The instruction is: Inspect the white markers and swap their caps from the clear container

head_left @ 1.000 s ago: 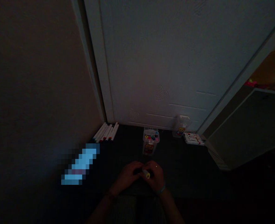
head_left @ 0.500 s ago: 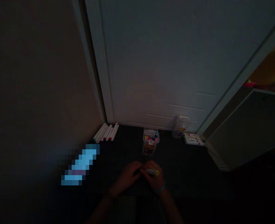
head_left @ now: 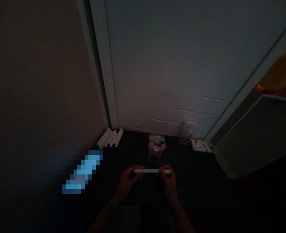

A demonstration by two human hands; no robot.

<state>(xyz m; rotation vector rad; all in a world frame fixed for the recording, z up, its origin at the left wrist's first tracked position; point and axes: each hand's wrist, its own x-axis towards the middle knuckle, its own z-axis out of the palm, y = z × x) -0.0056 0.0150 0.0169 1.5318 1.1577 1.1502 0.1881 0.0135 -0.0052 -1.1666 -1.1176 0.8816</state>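
A white marker [head_left: 151, 171] lies level across both my hands above the dark tabletop. My left hand [head_left: 128, 178] pinches its left end between thumb and fingers. At the other end, my right hand [head_left: 168, 178] is closed on the marker in the same way. Just beyond it stands a clear plastic container [head_left: 157, 147] holding several markers, their coloured ends facing up. The dim light hides the finer detail of my fingers.
Several loose white markers [head_left: 110, 138] lie at the back left. A second clear container [head_left: 188, 132] stands at the back right, beside a flat stack of white markers [head_left: 201, 145]. A pixelated bright blue area [head_left: 84, 171] covers the table's left. A light panel with hearts [head_left: 167, 98] rises behind.
The marker has turned from pointing toward me in my right hand to lying level between both hands. My hands have moved apart, and the left now grips one end.
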